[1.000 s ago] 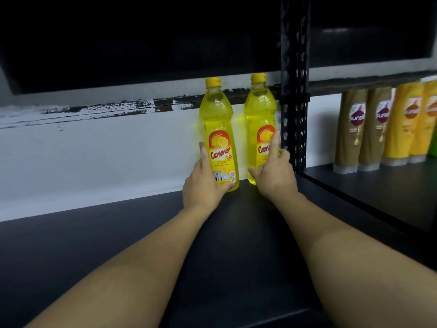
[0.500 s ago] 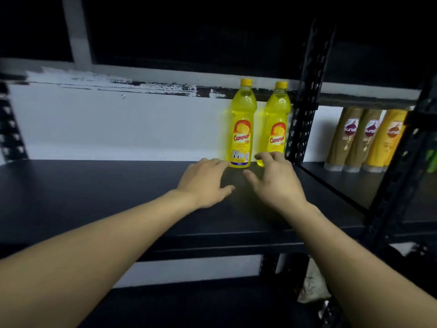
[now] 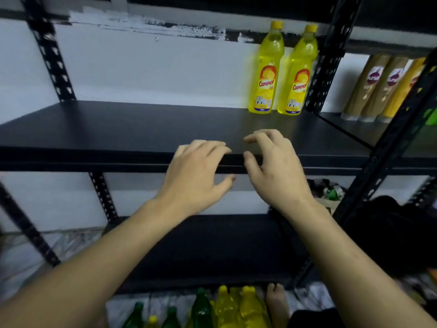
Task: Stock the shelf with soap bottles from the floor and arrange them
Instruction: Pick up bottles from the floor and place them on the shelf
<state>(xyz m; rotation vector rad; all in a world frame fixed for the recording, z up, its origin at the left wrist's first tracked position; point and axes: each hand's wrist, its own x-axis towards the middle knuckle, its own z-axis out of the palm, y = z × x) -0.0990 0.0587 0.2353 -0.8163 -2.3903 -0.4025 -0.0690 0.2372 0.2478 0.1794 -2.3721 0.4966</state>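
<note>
Bottles, 2 yellow, labelled "Cammer" (image 3: 266, 72) (image 3: 297, 74), upright on black shelf (image 3: 118, 129), left hand (image 3: 196, 178), right hand (image 3: 276, 169), each grip empty, fingers spread

Two yellow soap bottles (image 3: 266, 72) (image 3: 296, 74) shelved, two hands (image 3: 194, 178) (image 3: 276, 169) — three shampoo tubes (image 3: 364, 88) (image 3: 384, 88) (image 3: 402, 91).

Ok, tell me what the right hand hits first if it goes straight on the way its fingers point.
Probably the yellow bottles at the back. The right hand is open at the shelf edge, fingers aimed up and back over bare board. Depth is unclear, so it could pass just left of them to the wall.
</note>
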